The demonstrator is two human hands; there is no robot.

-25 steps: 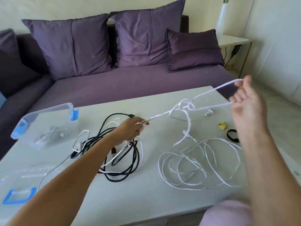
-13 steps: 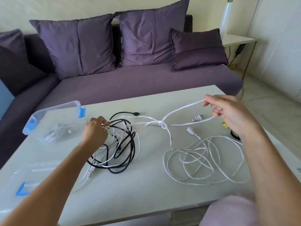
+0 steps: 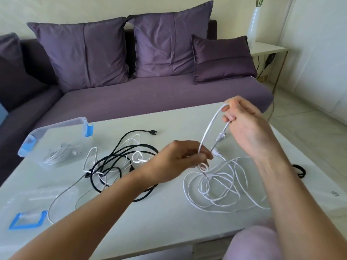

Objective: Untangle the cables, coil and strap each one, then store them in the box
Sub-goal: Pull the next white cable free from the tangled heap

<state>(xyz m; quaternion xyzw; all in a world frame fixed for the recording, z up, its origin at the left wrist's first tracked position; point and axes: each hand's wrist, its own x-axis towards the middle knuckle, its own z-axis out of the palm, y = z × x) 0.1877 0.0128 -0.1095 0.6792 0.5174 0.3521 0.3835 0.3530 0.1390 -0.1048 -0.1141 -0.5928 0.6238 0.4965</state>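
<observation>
Right hand (image 3: 244, 128): raised above the table (image 3: 150, 222), fingers curled round a bight of the white cable (image 3: 216, 192). The strand arcs down from it to my left hand (image 3: 180, 160). A white plug (image 3: 220, 136) hangs just under the right hand's fingers.

Left hand: lower, over the middle of the table, fingertips pinching the same cable at a small tight loop (image 3: 202, 167). I cannot tell if that loop is a true knot.

Rest of the white cable: loose overlapping loops flat on the table, below and between both hands, running under my right forearm.

Black cable (image 3: 112, 162): tangled heap left of the left hand, with thinner white leads threaded through it; one black connector end lies out toward the sofa (image 3: 150, 94).

Box (image 3: 56, 145): clear with blue clips, far left on the table, open, one coiled white lead (image 3: 56, 154) inside. Its lid (image 3: 28, 209) lies nearer me at the left edge.

Black strap (image 3: 299, 170): on the table beyond my right forearm.
</observation>
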